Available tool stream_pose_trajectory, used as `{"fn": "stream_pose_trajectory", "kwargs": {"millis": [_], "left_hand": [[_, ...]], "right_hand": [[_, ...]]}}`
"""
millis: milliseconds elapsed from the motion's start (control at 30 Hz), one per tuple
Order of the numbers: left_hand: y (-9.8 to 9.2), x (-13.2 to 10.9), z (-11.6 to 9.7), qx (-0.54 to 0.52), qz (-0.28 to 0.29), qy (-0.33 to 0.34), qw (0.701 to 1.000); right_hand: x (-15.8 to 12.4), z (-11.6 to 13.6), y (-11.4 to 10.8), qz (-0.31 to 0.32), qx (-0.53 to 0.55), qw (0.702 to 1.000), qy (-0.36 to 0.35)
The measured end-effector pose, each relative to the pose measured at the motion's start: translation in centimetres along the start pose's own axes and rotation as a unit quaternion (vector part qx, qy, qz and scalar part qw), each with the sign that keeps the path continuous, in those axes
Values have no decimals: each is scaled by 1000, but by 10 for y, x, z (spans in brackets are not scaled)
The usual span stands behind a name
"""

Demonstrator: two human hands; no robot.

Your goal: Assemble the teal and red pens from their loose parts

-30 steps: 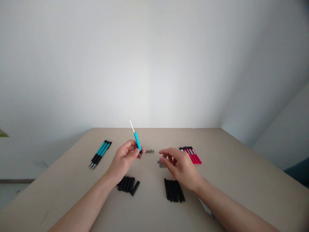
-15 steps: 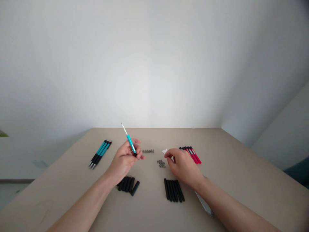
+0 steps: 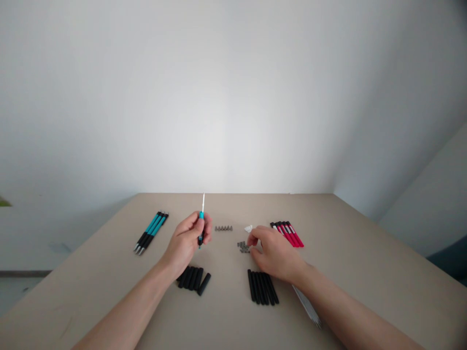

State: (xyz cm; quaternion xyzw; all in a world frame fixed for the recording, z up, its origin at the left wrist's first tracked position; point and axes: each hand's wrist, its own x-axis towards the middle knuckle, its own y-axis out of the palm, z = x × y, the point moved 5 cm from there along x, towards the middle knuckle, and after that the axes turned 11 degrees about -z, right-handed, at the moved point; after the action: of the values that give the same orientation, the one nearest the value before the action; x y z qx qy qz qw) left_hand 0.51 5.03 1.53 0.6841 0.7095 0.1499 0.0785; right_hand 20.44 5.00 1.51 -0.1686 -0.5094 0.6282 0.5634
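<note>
My left hand is closed around a teal and black pen barrel, held nearly upright above the table. A thin white refill sticks out of its upper end. My right hand has bent fingers, the thumb and forefinger tips slightly apart, at the edge of a pile of small metal springs. Nothing shows between those tips. Just beyond the right hand lie small white pieces. A row of small grey cone-shaped tips stands between the hands.
Teal and black pens lie at the left of the table. Short black grips lie below my left hand, longer black tubes below my right. Red barrels sit at right. White refills lie partly under my right forearm.
My left hand has turned the pen barrel more upright and closed further around it. My right hand has come slightly nearer, from the white pieces to the springs.
</note>
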Motion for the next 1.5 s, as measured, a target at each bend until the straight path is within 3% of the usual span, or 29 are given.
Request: {"fn": "stream_pose_trajectory", "kwargs": {"millis": [200,467,600,733,833,1033,1500], "left_hand": [[1,-3,-5,-5,-2,16,1000],[-2,-1,-3,188,10,63,980],[0,-5,-6,335,31,130,933],[5,-9,-7,435,92,180,877],[8,-11,-6,458,134,181,860],[15,-14,-6,469,182,182,845],[15,-15,-6,490,191,178,831]], "right_hand": [[0,-3,5,35,-3,999,10],[-1,-1,6,56,-14,998,5],[1,3,4,40,-1,999,-24],[2,13,-7,-33,54,995,-74],[1,19,-15,-69,91,988,-101],[0,23,-17,-73,110,984,-117],[1,23,-16,-71,86,986,-125]]}}
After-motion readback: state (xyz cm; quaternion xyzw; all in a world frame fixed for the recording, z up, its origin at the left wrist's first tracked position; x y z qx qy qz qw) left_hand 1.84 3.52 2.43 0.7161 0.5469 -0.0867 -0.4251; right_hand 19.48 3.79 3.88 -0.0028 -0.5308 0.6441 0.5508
